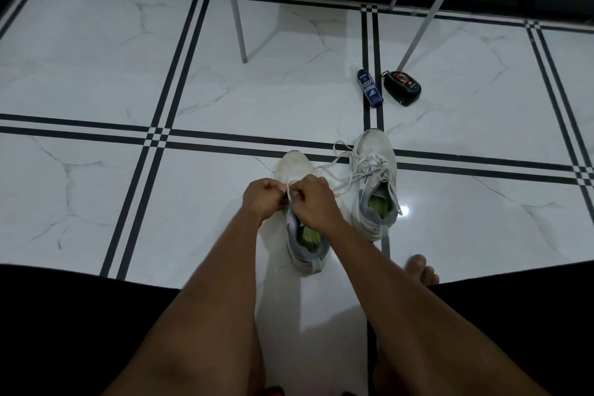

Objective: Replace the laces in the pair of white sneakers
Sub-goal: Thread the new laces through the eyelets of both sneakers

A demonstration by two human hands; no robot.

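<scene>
White sneaker, near: worn low shoe with grey collar and green insole, on the marble-pattern floor tiles between my forearms, toe pointing away from me.
Left hand: my left hand sits over the near shoe's eyelets, fingers curled, pinching the flat white lace.
Right hand: my right hand touches the left one, fingers curled round the same lace just above the tongue.
White sneaker, far: second white shoe with grey trim and green insole, just to the right of the first, upright.
Far lace: loose white lace, threaded only in part, ends trailing leftward over the floor towards the first shoe.
Bottle: dark blue bottle lying on a black tile stripe, well beyond the shoes.
Case: black oval container with red marking, just beside the bottle.
Furniture: grey metal legs at the top.
Foot: bare toes, right of the near shoe's heel.
</scene>
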